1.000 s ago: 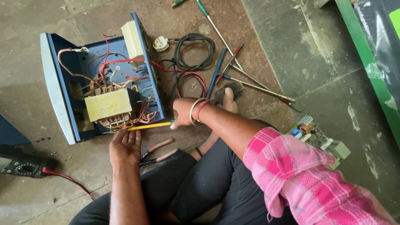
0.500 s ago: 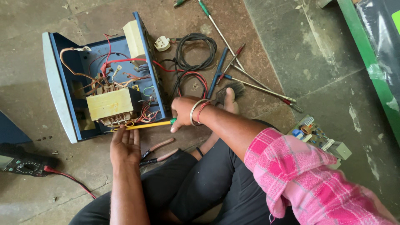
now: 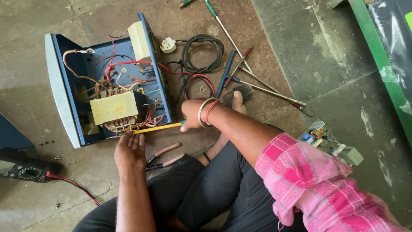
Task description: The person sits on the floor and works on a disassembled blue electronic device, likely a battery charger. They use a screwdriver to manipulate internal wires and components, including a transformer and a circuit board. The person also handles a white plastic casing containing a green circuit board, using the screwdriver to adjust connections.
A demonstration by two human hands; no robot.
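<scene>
An open blue metal case (image 3: 68, 99) lies on the floor with a yellow-topped transformer (image 3: 113, 107) and red, orange and white wires inside. My right hand (image 3: 191, 114), with bangles on the wrist, is closed on a yellow-handled screwdriver (image 3: 156, 127) whose tip points left into the case's near edge. My left hand (image 3: 130, 150) rests palm down on the floor just below the case, fingers together, holding nothing. Red-handled pliers (image 3: 165, 155) lie right beside it.
A black multimeter (image 3: 26, 170) with a red lead lies at the left. Several screwdrivers (image 3: 257, 83), a coiled black cable (image 3: 201, 53), a white plug (image 3: 168, 44) and a brush lie beyond my right hand. A green circuit board (image 3: 326, 139) sits at the right, near a green frame (image 3: 380, 64).
The view has shifted slightly. Both hands hold nearly the same places; the screwdriver stays pointed into the case.
</scene>
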